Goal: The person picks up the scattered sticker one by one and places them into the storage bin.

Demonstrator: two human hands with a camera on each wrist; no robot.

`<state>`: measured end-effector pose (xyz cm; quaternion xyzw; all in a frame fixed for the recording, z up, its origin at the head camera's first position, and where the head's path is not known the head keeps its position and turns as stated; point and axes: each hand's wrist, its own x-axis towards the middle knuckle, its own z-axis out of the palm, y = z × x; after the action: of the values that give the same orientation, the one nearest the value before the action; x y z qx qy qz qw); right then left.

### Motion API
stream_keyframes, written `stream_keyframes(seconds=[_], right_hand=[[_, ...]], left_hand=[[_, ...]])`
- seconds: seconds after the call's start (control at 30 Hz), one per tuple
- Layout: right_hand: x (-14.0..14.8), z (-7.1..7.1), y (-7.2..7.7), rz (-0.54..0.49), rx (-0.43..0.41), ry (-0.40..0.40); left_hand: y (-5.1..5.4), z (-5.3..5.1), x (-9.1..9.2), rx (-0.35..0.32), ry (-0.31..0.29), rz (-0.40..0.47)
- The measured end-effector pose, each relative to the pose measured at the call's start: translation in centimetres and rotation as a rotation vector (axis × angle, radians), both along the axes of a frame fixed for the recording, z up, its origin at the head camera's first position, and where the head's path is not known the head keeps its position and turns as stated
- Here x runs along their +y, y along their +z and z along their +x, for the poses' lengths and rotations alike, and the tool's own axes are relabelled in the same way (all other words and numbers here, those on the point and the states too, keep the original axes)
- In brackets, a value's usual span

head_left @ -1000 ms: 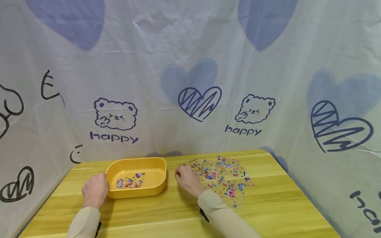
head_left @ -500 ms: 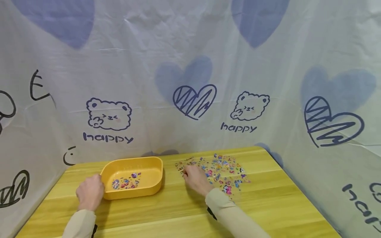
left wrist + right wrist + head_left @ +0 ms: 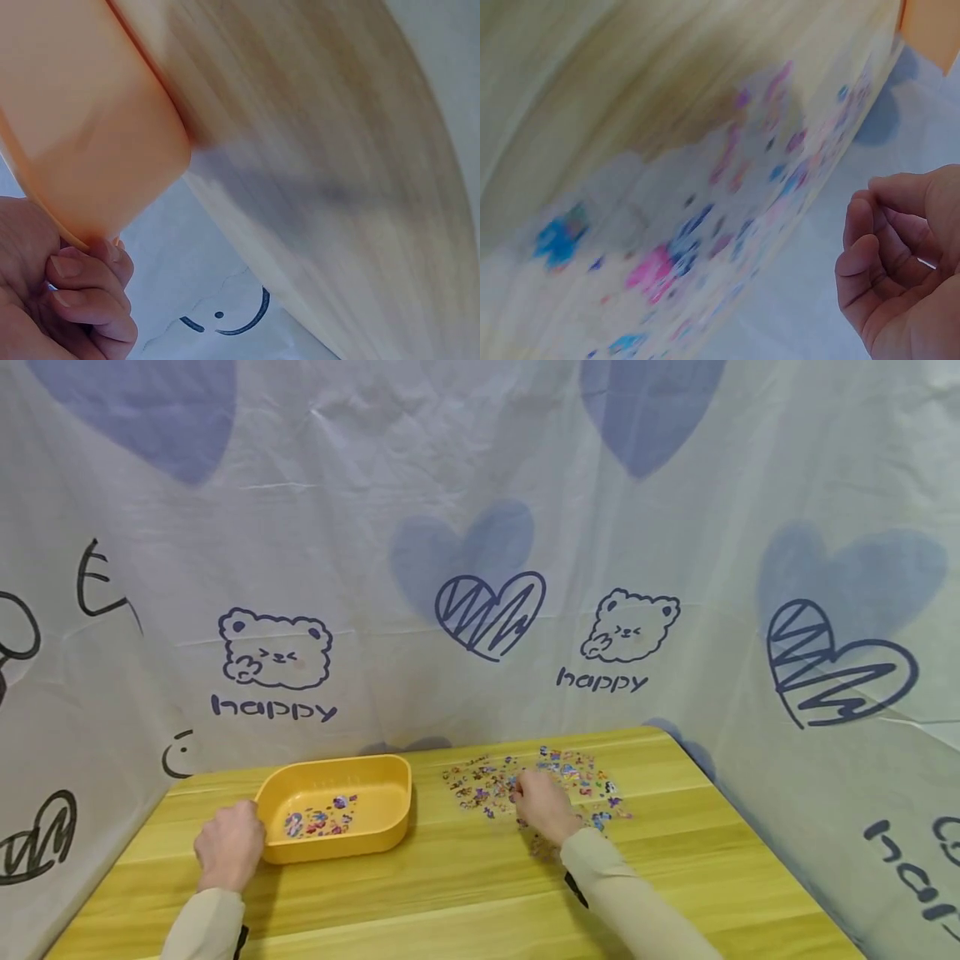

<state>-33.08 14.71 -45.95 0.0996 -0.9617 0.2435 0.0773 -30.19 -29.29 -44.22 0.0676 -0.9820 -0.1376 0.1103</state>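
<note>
My left hand grips the left rim of a yellow plastic tray; in the left wrist view its fingers curl round the tray's edge. Small colourful pieces, looking like stickers, lie on the tray's bottom. My right hand is over many flat colourful stickers spread on the table right of the tray. In the right wrist view its fingers are curled and the thumb meets the index fingertip, with nothing visible between them. Pink and blue stickers on a clear, whitish film lie beside it, blurred.
The wood-patterned table carries the tray at left and the stickers at right. A white cloth printed with hearts and bears hangs behind the table and along both sides.
My right hand has moved right, from beside the tray to over the spread stickers. The left hand stays on the tray's rim. The view has shifted slightly.
</note>
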Motion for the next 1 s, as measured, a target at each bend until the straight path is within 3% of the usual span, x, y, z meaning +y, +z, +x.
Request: stream_keyframes(seconds=[0.33,0.63,1.0], right_hand=[[4.2,-0.4,-0.4,0.029,-0.049,-0.138],[7.6,-0.3,-1.1,0.042,-0.027,-0.196],[10.5,-0.4,-0.9,0.084,-0.069,-0.282]], left_hand=[[0.3,-0.2,0.0,-0.043,0.008,-0.004],[0.2,-0.1,0.2,-0.035,0.005,-0.017],[0.1,-0.1,0.1,-0.042,-0.001,-0.019]])
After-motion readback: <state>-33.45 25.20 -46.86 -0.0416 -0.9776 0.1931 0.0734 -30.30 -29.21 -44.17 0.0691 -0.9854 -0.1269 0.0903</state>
